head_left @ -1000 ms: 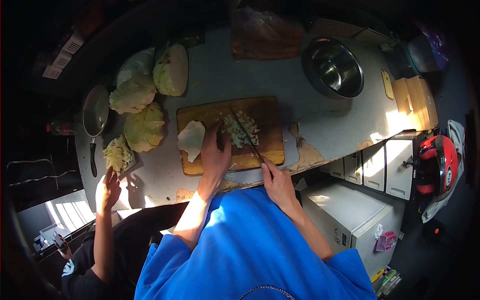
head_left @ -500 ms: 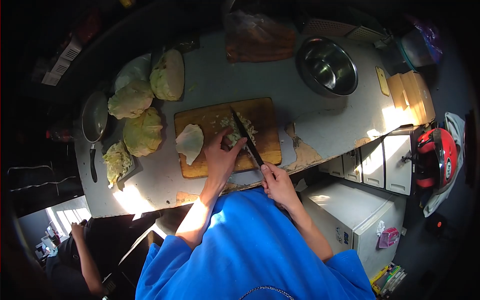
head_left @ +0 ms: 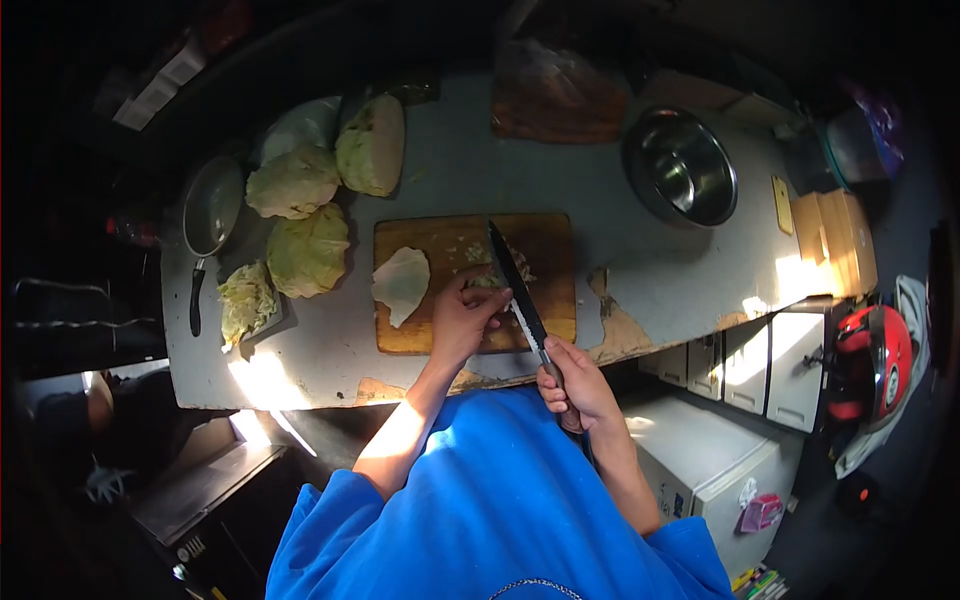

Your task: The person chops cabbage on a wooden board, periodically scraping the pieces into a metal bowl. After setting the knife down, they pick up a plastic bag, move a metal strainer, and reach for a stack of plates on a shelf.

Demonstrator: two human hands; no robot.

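My right hand point(head_left: 575, 385) is closed around the handle of a kitchen knife point(head_left: 518, 285), its dark blade pointing up and away over the cutting board. My left hand point(head_left: 468, 318) has bent fingers, with the tips at the blade's left side; whatever they hold is hidden. Chopped cabbage point(head_left: 527, 268) lies on the wooden cutting board point(head_left: 400, 338), partly behind the blade and fingers. A pale cabbage leaf point(head_left: 402, 285) rests flat on the board's left part, beside my left hand.
Left of the board are cabbage heads point(head_left: 308, 250), a cabbage piece point(head_left: 246, 302) and a frying pan point(head_left: 213, 210). A steel bowl point(head_left: 680, 168), a phone point(head_left: 782, 205) and a cardboard box point(head_left: 832, 243) stand right. A bagged brown item point(head_left: 558, 100) lies at the back.
My view has shifted, so the table sits further right. The knife is drawn back toward me, and my left fingertips have come to the blade. The other person's arm at lower left has moved.
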